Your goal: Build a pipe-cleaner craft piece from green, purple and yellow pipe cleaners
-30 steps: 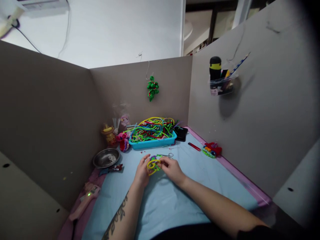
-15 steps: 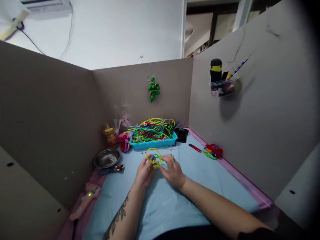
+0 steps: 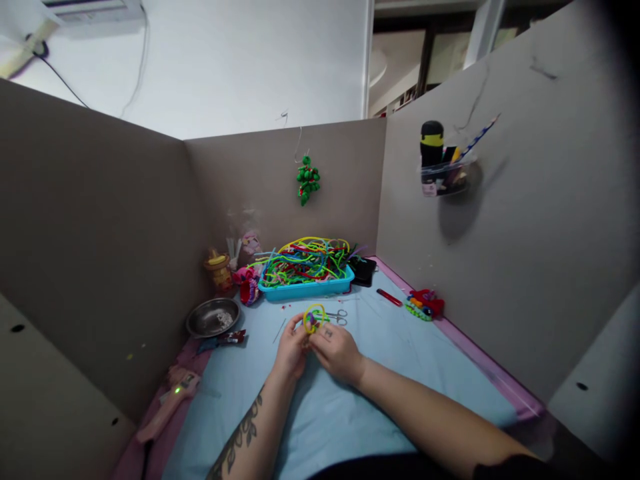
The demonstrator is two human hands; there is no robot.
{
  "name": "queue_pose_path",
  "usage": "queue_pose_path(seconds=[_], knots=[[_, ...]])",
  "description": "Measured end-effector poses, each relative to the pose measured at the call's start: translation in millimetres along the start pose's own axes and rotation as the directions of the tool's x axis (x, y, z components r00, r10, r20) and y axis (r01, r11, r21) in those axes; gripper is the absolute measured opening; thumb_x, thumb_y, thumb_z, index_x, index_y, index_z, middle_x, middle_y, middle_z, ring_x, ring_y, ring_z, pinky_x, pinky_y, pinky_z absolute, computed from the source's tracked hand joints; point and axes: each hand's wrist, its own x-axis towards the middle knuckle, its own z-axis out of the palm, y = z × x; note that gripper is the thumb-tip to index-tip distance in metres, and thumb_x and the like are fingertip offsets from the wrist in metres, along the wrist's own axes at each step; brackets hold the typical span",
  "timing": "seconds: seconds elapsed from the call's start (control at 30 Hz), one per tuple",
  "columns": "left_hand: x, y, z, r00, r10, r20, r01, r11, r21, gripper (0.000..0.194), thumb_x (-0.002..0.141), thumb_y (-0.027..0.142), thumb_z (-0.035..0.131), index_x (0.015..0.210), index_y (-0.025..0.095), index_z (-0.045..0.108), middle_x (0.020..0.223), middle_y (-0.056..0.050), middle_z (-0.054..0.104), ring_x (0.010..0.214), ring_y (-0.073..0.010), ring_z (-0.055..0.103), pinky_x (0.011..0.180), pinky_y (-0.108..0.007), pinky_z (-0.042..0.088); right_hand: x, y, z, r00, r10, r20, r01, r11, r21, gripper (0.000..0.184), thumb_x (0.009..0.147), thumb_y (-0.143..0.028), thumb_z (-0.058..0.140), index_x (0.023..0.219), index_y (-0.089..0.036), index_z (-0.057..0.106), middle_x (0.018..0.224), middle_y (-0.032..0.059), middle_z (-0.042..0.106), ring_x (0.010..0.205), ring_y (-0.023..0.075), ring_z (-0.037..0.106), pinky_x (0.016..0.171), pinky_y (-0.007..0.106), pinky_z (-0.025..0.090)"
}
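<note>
Both of my hands meet over the light blue mat (image 3: 400, 347). My left hand (image 3: 291, 352) and my right hand (image 3: 336, 348) pinch a small pipe-cleaner piece (image 3: 313, 319), a yellow loop with green and purple parts, held upright between the fingertips. Just behind it lie small scissors (image 3: 336, 315). A blue tray (image 3: 306, 288) heaped with coloured pipe cleaners stands further back.
Grey partition walls close in three sides. At the left are a steel bowl (image 3: 213, 317), a pink glue gun (image 3: 167, 404) and a yellow bottle (image 3: 217, 268). A red-green figure (image 3: 424, 303) and red stick (image 3: 389, 297) lie right. A green ornament (image 3: 307, 180) hangs on the back wall.
The yellow loop went from lying flat between my hands to standing upright, and it looks smaller. My hands drew closer together and slightly nearer to me.
</note>
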Motion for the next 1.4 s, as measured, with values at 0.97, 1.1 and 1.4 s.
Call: queue_pose_path(seconds=[0.97, 1.1, 1.4], knots=[[1, -2, 0.8, 0.972, 0.235, 0.008, -0.226, 0.924, 0.309, 0.035, 0.061, 0.028, 0.071, 0.092, 0.015, 0.062, 0.084, -0.008, 0.068, 0.074, -0.0171, 0.063, 0.069, -0.025, 0.046, -7, 36, 17, 0.893, 0.448, -0.035, -0.357, 0.754, 0.552, 0.025, 0.076, -0.006, 0.046, 0.086, -0.020, 0.065, 0.078, 0.0029, 0.059, 0.076, 0.0164, 0.055, 0.069, 0.029, 0.045], [0, -1, 0.8, 0.972, 0.236, -0.019, -0.216, 0.918, 0.332, 0.033, 0.063, 0.027, 0.069, 0.094, 0.015, 0.062, 0.076, -0.005, 0.067, 0.067, -0.0152, 0.061, 0.063, -0.024, 0.045, -9, 44, 17, 0.838, 0.544, -0.028, -0.442, 0.709, 0.549, 0.021, 0.076, -0.009, 0.048, 0.083, -0.019, 0.065, 0.079, 0.0034, 0.061, 0.075, 0.0165, 0.056, 0.066, 0.028, 0.044], [-2, 3, 1.4, 0.993, 0.119, -0.020, -0.107, 0.947, 0.303, 0.036, 0.060, 0.027, 0.070, 0.093, 0.014, 0.062, 0.057, -0.001, 0.062, 0.053, -0.0124, 0.056, 0.053, -0.021, 0.039, -9, 49, 20, 0.741, 0.671, 0.028, -0.564, 0.599, 0.568, 0.014, 0.073, -0.018, 0.050, 0.074, -0.017, 0.064, 0.071, 0.0022, 0.063, 0.066, 0.0155, 0.056, 0.061, 0.026, 0.043]])
